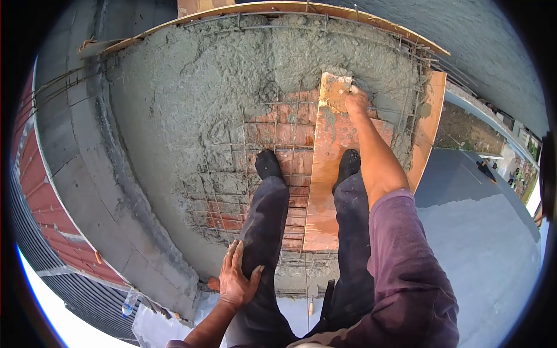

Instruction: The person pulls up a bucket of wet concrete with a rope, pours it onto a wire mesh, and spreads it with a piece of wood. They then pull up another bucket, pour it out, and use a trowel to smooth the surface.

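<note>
My right hand (356,101) is closed around a small flat board (335,91) smeared with concrete, at the edge of the wet concrete (232,75). My left hand (237,278) rests on my left leg near the knee, fingers spread, holding nothing. Beneath my right foot lies a long plywood sheet (325,191), set over the rebar grid (296,145). My left foot stands on the grid beside the sheet. Rough grey concrete covers the upper and left parts of the slab; reddish formwork shows through the bars around my feet.
A block wall (110,191) runs along the left, with a red roof (58,214) beyond it. Curved wooden formwork (278,7) edges the far side, and rebar ends stick out at the upper right. A trowel (311,301) lies below, between my legs.
</note>
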`<state>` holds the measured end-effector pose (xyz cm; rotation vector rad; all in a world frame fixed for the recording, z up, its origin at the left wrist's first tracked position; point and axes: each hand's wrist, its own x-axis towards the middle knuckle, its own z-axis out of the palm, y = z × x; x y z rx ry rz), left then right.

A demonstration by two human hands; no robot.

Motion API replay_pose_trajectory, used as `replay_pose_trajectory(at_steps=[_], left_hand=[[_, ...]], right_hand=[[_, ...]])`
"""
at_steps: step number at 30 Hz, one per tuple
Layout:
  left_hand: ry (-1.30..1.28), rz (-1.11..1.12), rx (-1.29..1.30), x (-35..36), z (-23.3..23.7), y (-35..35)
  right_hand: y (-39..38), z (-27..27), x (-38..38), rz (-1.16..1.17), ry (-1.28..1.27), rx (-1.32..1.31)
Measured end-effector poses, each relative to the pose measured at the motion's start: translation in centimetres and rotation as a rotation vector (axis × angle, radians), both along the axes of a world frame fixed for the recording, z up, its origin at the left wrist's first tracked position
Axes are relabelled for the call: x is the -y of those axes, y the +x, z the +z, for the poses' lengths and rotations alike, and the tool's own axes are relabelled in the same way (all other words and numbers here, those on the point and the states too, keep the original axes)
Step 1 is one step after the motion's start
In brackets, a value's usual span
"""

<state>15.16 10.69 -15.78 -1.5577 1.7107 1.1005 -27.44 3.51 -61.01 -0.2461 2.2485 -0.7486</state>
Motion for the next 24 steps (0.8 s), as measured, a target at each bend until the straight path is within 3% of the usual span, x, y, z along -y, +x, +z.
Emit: replay_pose_trajectory(at_steps=[1, 2, 8, 13, 16, 24], left_hand=[[0.002, -0.005, 0.002, 0.0, 0.0, 0.0], [0.016, -0.006, 0.017, 0.1, 0.0, 0.0], [0.054, -0.012, 0.035, 0.1, -0.2, 0.3], [0.088, -0.001, 0.06, 0.7, -0.2, -0.2], [0.1, 0.002, 0.069, 0.8, -0.3, -0.2], [0.116, 0.001, 0.064, 1.6, -0.2, -0.9]], right_hand=[[-0.3, 0.2, 0.1, -0.012, -0.008, 0.033], [-1.3, 0.1, 0.3, 0.179, 0.043, 0.116], [0.5, -2.9, -0.3, -0.151, -0.068, 0.099], [-0.3, -4.7, -2.3, 0.011, -0.175, 0.103], [0.4, -1.7, -2.2, 0.051, -0.188, 0.09], [1.3, -0.3, -3.5, 0.093, -0.214, 0.045]])
